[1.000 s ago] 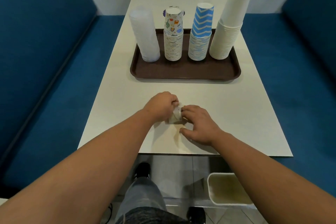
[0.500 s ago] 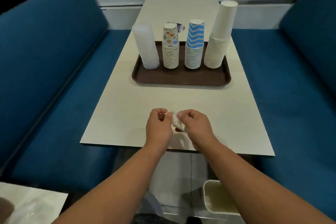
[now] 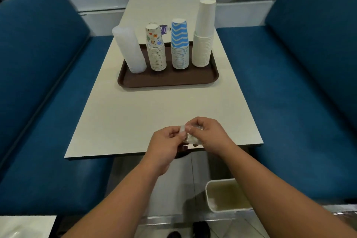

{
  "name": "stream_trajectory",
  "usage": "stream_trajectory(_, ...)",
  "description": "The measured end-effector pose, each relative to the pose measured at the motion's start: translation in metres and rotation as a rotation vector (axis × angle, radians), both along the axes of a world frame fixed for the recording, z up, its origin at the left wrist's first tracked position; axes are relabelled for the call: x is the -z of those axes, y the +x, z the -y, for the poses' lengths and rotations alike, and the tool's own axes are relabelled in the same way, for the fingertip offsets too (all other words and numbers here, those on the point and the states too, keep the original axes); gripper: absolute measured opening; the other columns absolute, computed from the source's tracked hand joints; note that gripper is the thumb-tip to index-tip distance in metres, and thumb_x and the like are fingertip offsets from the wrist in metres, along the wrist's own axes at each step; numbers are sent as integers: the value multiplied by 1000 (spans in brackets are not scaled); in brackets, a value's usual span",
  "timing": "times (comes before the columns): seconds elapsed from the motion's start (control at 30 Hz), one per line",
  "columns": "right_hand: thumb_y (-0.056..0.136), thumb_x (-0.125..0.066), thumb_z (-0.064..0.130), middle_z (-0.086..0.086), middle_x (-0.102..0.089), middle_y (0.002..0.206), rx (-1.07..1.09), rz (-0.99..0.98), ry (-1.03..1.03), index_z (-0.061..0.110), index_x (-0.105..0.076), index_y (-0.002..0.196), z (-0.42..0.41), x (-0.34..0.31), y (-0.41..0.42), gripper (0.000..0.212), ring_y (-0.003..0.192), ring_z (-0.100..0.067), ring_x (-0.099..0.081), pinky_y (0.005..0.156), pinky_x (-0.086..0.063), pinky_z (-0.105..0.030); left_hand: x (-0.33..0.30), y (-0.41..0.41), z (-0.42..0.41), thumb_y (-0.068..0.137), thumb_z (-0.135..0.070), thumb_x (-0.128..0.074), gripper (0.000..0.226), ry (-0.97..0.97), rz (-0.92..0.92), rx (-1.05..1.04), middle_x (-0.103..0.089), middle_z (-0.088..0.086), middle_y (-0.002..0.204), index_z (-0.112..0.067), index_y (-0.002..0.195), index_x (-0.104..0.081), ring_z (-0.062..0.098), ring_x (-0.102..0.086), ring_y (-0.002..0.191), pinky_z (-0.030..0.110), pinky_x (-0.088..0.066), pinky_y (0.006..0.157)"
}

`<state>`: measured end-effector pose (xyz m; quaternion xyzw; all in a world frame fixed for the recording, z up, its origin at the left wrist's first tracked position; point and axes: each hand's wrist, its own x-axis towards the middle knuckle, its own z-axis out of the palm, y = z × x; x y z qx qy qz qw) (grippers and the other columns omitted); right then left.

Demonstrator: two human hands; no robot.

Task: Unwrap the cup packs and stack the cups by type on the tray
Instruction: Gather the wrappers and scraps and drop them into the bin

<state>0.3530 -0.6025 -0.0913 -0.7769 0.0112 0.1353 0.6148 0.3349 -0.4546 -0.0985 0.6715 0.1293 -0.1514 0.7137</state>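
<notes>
Both hands over the near table [image 3: 135, 121] edge, meeting around a small crumpled clear wrap [image 3: 191, 138]. Left hand [image 3: 166, 145] curled, thumb and forefinger pinching a pale corner of the wrap. Right hand [image 3: 209, 135] curled round the bulk of it, most of the wrap hidden behind those fingers; hard to tell how much is bunched inside. Wrap blurred and see-through, edges lost against the table.

Farther off, brown tray [image 3: 168, 81] in the middle of the table, four upside-down stacks in a row on its far half. From left: clear cups [image 3: 129, 48], leaning left, rims barely separable; patterned cups [image 3: 156, 48]; blue zigzag cups [image 3: 180, 44]; white cups [image 3: 203, 33], tallest. Behind the patterned stack, a purple tag [image 3: 164, 29], mostly hidden, print unreadable.

Blue benches [image 3: 299, 92] on both sides, cut off by the frame. Below the table, a pale bin [image 3: 226, 195], partly covered by the right forearm. Dark shoes [image 3: 201, 229] cut off at the bottom edge. Pale surface [image 3: 25, 226] at bottom left, only a corner showing.
</notes>
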Motion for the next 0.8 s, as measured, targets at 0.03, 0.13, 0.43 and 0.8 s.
stream_trajectory(0.03,93,-66,16,3,-69,83,15,-24,21,11,-71,93,4,2,-5,7,69,-3,-65,61,-53,-17,4,0,2,94,-5,-60,12,-34,-24,2,-74,13,87,-4,101,-70,22,-69,79,29,-54,66)
stream_trajectory(0.13,90,-70,18,-10,-70,96,122,-92,107,9,-71,101,18,11,-22,14,80,-18,-69,65,-59,-27,17,-4,16,92,-6,-63,9,-57,-52,18,-73,14,85,-4,98,-68,24,-68,76,43,-57,75)
stream_trajectory(0.43,88,-69,4,-8,-70,91,-62,-398,236,4,-64,107,117,75,-77,19,78,-18,-67,65,-55,-28,56,-56,80,77,6,-62,24,170,-157,263,-65,7,78,-13,92,-57,17,-56,67,31,-45,61)
stream_trajectory(0.8,79,-79,6,-13,-66,95,-232,-605,94,11,-54,114,248,188,-81,43,77,-23,-64,60,-54,-29,159,-99,207,79,15,-64,30,160,-302,263,-68,6,75,-14,87,-66,21,-66,70,41,-57,72)
